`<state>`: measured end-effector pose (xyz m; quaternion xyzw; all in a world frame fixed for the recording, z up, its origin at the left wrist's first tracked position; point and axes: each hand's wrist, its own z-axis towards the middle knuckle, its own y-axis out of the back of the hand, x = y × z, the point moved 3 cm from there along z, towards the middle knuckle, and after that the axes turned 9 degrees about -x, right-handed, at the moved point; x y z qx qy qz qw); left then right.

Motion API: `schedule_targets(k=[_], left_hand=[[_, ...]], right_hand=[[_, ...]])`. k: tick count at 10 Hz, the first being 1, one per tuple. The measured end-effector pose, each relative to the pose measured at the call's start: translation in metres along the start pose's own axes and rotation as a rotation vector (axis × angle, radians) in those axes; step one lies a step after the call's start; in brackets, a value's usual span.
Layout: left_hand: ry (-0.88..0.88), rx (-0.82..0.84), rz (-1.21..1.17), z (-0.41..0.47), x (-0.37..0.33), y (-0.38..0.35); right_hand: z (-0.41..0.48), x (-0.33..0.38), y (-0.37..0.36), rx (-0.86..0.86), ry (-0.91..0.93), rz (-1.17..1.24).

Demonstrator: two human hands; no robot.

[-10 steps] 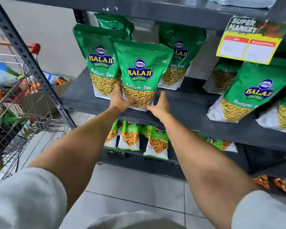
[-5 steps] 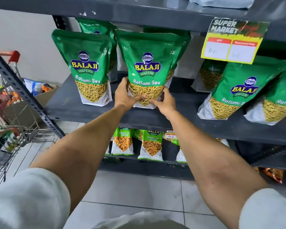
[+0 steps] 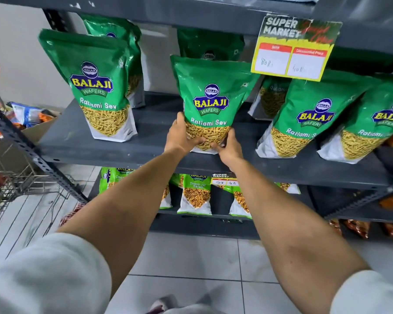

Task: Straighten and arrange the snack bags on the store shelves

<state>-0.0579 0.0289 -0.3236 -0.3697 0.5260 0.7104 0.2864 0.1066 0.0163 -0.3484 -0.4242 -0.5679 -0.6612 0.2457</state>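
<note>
Head cam only, so just 1 view. Both hands are wrapped around the bottom of the middle Ratlami Sev bag [image 3: 210, 103]: left hand [image 3: 180, 138] on its lower left edge, right hand [image 3: 228, 148] on its lower right, thumbs pressed into the clear window where you can see the thin yellow sev sticks. The bag is a glossy green stand-up pouch with a crinkly top and a white base, standing upright near the front edge of the grey metal shelf [image 3: 82, 141].

Using that bag as the reference: well to its left is another upright pouch [image 3: 95, 87], same print, with a 2nd one tucked behind it. Directly behind the held bag is a darker, shadowed pouch [image 3: 210, 45]. To its right, 2 more pouches [image 3: 309, 118] lean left, the far one cut off by the frame edge, and a smaller one sits behind them. Up and to the right, a yellow price card [image 3: 295, 51] reading "SUPER MARKET" hangs off the shelf above and covers the top of those leaning bags.

Below the held bag, partly blocked by both forearms, smaller Chana Jor Garam packs [image 3: 196, 193] stand on the lower shelf. Far left there's a wire shopping cart [image 3: 14, 184] with a red handle and a cardboard box [image 3: 34, 130] of mixed packets. The floor is pale glossy tiles [image 3: 191, 257].
</note>
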Motion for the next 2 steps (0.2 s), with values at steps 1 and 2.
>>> schedule_targets(k=[1,2], left_hand=[[0.020,0.027,0.032,-0.0045,-0.0070,0.0048],[0.051,0.038,0.106,-0.0112,-0.0103,0.0118]], right_hand=[[-0.0048,0.0112,0.0052,0.031,0.001,-0.069],[-0.0058,0.0171,0.0128,-0.030,-0.001,-0.148]])
